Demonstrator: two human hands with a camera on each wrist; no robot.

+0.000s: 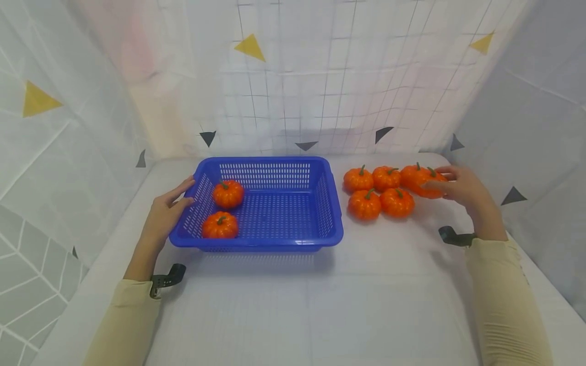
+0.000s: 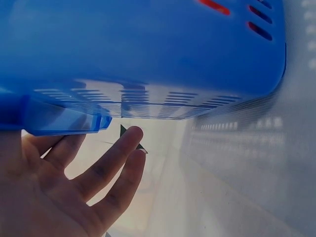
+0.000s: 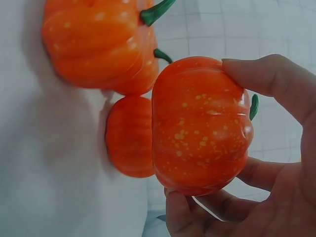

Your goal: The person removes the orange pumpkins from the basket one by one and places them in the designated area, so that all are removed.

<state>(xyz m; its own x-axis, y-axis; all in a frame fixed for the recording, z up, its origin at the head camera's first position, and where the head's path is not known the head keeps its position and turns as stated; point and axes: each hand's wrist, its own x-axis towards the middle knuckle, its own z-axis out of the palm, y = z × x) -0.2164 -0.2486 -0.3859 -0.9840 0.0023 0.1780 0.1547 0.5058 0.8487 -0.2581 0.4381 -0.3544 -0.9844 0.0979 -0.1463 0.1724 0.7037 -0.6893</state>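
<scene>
At the right, my right hand (image 1: 464,188) pinches a small orange pumpkin (image 3: 202,126) with a green stem, thumb on one side and fingers round the other. In the head view this pumpkin overlaps another pumpkin (image 1: 412,177) to its left. My left hand (image 1: 165,216) touches the left rim of a blue plastic basket (image 1: 256,243) with extended fingers. From the left wrist, two fingers (image 2: 111,163) show stretched out below the rim, while other fingertips are hidden behind it. Two pumpkins lie in the basket's left part, one behind (image 1: 228,194) and one in front (image 1: 220,225).
Several more pumpkins (image 1: 364,205) sit grouped in two rows on the white tabletop (image 1: 366,305), just right of the basket. A patterned white curtain (image 1: 293,76) stands behind the table, and grey-white cloth walls (image 1: 540,127) close in both sides.
</scene>
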